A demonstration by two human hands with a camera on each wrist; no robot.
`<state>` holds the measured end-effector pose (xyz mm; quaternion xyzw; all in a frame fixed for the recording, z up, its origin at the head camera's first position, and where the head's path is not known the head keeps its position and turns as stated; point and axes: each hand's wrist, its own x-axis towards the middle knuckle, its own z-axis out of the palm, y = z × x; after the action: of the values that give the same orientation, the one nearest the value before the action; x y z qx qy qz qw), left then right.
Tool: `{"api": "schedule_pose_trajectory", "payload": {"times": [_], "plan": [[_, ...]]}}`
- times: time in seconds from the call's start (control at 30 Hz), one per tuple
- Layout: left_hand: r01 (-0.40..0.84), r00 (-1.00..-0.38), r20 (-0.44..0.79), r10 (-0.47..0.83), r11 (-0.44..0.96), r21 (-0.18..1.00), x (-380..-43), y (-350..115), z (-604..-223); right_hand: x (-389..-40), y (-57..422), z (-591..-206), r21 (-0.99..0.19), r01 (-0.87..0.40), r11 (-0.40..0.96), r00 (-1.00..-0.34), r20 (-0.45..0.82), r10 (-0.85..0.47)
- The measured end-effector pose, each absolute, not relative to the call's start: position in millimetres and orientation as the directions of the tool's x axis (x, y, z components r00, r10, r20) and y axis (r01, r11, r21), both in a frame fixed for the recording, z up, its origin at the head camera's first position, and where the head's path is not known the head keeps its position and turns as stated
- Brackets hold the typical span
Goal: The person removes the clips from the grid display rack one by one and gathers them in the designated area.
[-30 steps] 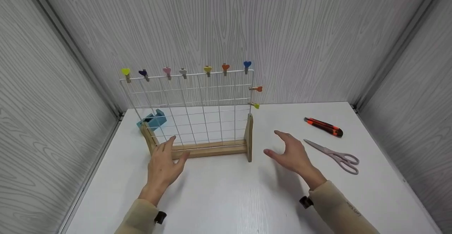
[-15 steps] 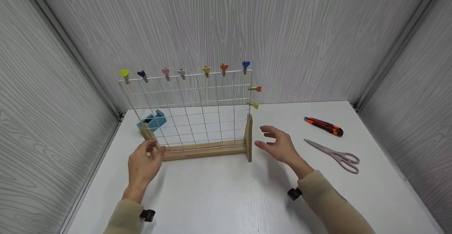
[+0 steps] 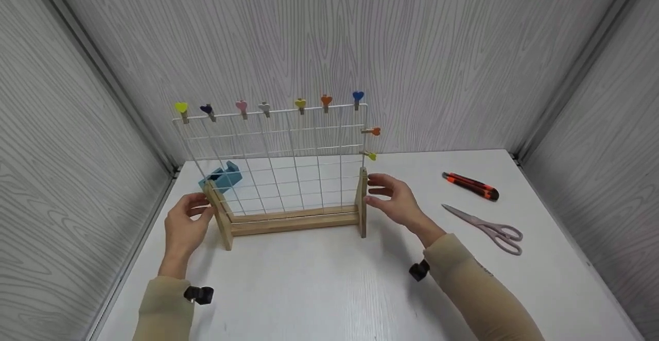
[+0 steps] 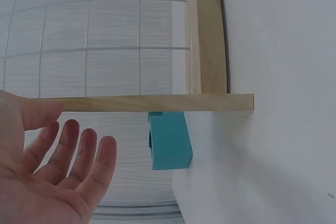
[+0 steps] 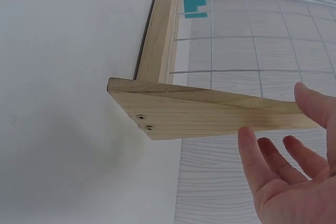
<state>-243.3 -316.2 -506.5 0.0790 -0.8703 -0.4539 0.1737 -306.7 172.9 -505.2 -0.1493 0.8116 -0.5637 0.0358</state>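
A white wire grid rack (image 3: 293, 158) stands upright in a wooden base (image 3: 298, 222) with two wooden side panels. Heart-topped clothespins (image 3: 241, 106) in several colours are clipped along its top wire and upper right edge. My left hand (image 3: 184, 227) is beside the left side panel (image 3: 219, 217), its thumb by the panel's front edge and the fingers loosely bent outside. On the other side, my right hand (image 3: 397, 201) is at the right side panel (image 5: 210, 111), thumb at the front edge, fingers relaxed along the outer face. Neither hand clearly grips the wood.
A teal tape dispenser (image 3: 226, 177) sits behind the rack's left end. To the right lie an orange-and-black utility knife (image 3: 471, 185) and pale pink scissors (image 3: 486, 226) on the white table (image 3: 309, 289). Wood-grain panels wall in the back and both sides.
My left hand has moved left, from in front of the rack to outside its left panel. The right hand has moved left to the right panel. The rack stays in place.
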Motion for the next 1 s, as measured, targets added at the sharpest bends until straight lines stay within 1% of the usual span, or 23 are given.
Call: {"api": "schedule_pose_trajectory", "payload": {"times": [0.17, 0.3, 0.43, 0.63, 0.8, 1.0], "plan": [[0.062, -0.967, 0.166, -0.192, 0.456, 0.888, -253.7, -324.5, -508.1, -310.8, 169.7, -506.5, -0.941, -0.192, 0.278, -0.952, 0.110, -0.285], [0.026, -0.985, 0.085, -0.147, 0.364, 0.931, -259.5, -331.2, -507.7, -313.9, 166.2, -506.1, -0.943, -0.187, 0.277, -0.955, 0.108, -0.276], [0.021, -0.990, 0.063, -0.128, 0.310, 0.950, -263.7, -333.2, -506.6, -315.9, 165.5, -506.3, -0.950, -0.172, 0.260, -0.957, 0.099, -0.272], [0.030, -0.993, 0.062, -0.099, 0.291, 0.956, -265.2, -332.9, -507.5, -317.2, 164.1, -507.9, -0.962, -0.175, 0.211, -0.957, 0.115, -0.267], [0.042, -0.993, 0.074, -0.096, 0.298, 0.954, -264.7, -332.9, -508.2, -317.2, 160.0, -508.8, -0.958, -0.185, 0.220, -0.958, 0.125, -0.259], [0.025, -0.992, 0.063, -0.110, 0.313, 0.950, -267.2, -331.0, -507.7, -318.7, 157.8, -508.8, -0.951, -0.200, 0.237, -0.957, 0.137, -0.256]]}}
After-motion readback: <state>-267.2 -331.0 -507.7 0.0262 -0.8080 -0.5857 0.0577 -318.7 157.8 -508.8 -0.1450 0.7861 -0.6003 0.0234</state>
